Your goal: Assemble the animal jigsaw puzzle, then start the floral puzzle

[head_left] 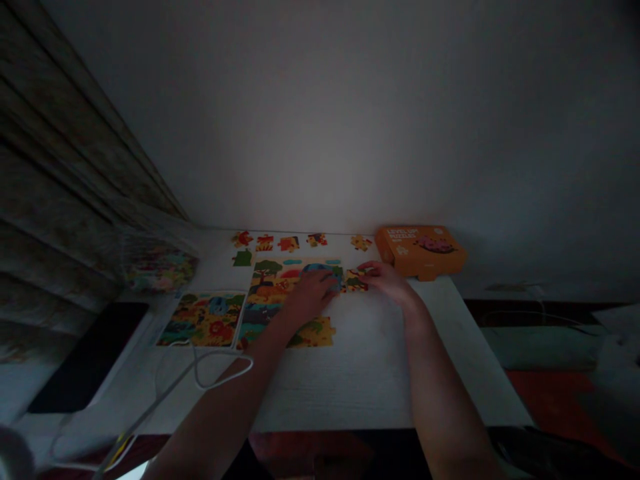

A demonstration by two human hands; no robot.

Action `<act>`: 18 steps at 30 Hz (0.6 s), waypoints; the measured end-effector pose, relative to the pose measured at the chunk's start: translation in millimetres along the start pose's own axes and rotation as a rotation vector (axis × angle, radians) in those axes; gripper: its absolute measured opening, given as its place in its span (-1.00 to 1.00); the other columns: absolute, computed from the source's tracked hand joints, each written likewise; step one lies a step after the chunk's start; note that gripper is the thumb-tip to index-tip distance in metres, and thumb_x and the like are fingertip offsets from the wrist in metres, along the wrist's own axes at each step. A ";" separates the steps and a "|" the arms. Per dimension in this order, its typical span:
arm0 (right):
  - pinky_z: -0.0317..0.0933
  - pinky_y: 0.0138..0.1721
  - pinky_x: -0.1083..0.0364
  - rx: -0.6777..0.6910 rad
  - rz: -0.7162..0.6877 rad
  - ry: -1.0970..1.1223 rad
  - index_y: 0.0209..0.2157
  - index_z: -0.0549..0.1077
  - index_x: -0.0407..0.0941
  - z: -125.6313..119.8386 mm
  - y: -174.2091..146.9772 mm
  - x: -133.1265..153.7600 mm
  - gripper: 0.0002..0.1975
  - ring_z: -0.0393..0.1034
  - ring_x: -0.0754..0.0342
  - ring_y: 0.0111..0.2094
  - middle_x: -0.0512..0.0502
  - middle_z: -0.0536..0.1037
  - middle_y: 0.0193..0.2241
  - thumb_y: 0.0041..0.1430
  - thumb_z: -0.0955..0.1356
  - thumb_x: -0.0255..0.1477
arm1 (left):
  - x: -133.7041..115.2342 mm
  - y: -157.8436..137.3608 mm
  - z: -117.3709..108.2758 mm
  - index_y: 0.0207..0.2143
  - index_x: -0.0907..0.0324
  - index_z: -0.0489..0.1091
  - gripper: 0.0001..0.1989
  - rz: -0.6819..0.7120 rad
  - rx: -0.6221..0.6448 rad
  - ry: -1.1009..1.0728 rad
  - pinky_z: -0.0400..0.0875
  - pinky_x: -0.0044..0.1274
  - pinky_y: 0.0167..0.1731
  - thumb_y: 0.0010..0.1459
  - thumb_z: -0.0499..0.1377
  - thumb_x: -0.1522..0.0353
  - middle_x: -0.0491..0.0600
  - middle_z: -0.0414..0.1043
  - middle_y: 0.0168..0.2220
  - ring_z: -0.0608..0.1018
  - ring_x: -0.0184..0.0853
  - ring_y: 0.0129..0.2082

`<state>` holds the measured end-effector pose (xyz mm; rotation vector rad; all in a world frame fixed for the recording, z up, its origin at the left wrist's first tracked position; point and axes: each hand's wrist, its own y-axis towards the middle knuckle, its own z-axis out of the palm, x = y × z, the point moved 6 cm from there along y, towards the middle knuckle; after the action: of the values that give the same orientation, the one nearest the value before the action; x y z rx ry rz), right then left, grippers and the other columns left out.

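Note:
A partly joined jigsaw puzzle [267,291] of animals lies on the white table. My left hand [314,292] rests over its upper right part, fingers spread on the pieces beside a blue animal. That hand and forearm hide the middle of the picture. My right hand [387,279] pinches a puzzle piece [356,281] just right of the puzzle's edge; whether the two touch is too dim to tell. Loose pieces lie behind the puzzle, among them a green piece [243,257], an orange piece [289,244] and a yellow piece [361,243].
A reference picture card [203,319] lies left of the puzzle. An orange puzzle box [423,251] stands at the back right, near the wall. A white cable [225,382] loops across the front left. Farther left are a black flat object [90,357] and a curtain [55,180].

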<state>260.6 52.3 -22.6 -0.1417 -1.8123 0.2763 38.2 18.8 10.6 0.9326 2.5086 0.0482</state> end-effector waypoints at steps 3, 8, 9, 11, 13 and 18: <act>0.34 -0.37 0.09 0.025 0.027 -0.049 -0.26 0.55 -0.11 4.4 -2.3 -1.4 -0.70 0.51 0.02 -0.45 -0.07 0.61 -0.49 -0.07 0.55 -0.36 | -7.6 -1.5 10.1 0.13 0.09 0.46 -0.67 0.022 0.075 0.011 0.13 -0.14 0.34 0.38 0.14 0.25 0.11 0.39 0.25 0.39 -0.12 0.28; 0.23 -0.47 0.14 -0.006 -0.022 -0.218 -0.21 0.55 -0.11 12.0 -4.7 6.7 -0.79 0.45 0.06 -0.51 -0.01 0.55 -0.55 0.06 0.49 -0.42 | -6.5 -2.7 15.7 0.17 0.03 0.43 -0.63 0.028 0.104 0.031 0.06 -0.15 0.36 0.38 0.12 0.17 0.08 0.36 0.27 0.36 -0.13 0.31; 0.20 -0.49 0.15 -0.018 -0.039 -0.270 -0.21 0.55 -0.11 12.7 -4.9 8.3 -0.80 0.43 0.08 -0.53 0.01 0.53 -0.56 0.08 0.47 -0.42 | -5.9 -2.6 15.5 0.17 0.02 0.43 -0.63 0.034 0.095 0.031 0.07 -0.16 0.36 0.39 0.11 0.17 0.08 0.37 0.27 0.36 -0.14 0.31; 0.14 -0.50 0.16 -0.039 -0.088 -0.384 -0.20 0.56 -0.10 13.9 -5.6 11.4 -0.82 0.38 0.11 -0.54 0.04 0.50 -0.58 0.12 0.45 -0.42 | -5.6 -2.1 15.3 0.18 0.01 0.42 -0.63 0.045 0.080 0.028 0.08 -0.16 0.35 0.39 0.10 0.18 0.08 0.38 0.26 0.36 -0.14 0.30; 0.12 -0.48 0.16 -0.066 -0.137 -0.481 -0.19 0.57 -0.08 14.8 -6.4 14.1 -0.83 0.36 0.12 -0.54 0.04 0.49 -0.57 0.14 0.44 -0.40 | -6.4 -1.4 15.3 0.19 0.03 0.41 -0.62 0.049 0.068 0.037 0.09 -0.16 0.34 0.38 0.12 0.19 0.09 0.38 0.25 0.37 -0.12 0.29; 0.10 -0.44 0.14 -0.123 -0.191 -0.613 -0.19 0.58 -0.09 16.9 -8.0 17.5 -0.80 0.36 0.09 -0.48 0.00 0.51 -0.52 0.19 0.44 -0.31 | -11.3 -0.3 16.1 0.21 0.02 0.38 -0.58 0.034 0.062 0.097 0.12 -0.15 0.31 0.35 0.16 0.18 0.11 0.38 0.23 0.36 -0.06 0.28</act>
<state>240.2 47.0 -8.1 0.0385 -2.4340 0.0703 52.5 9.5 0.9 1.0204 2.5965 0.0272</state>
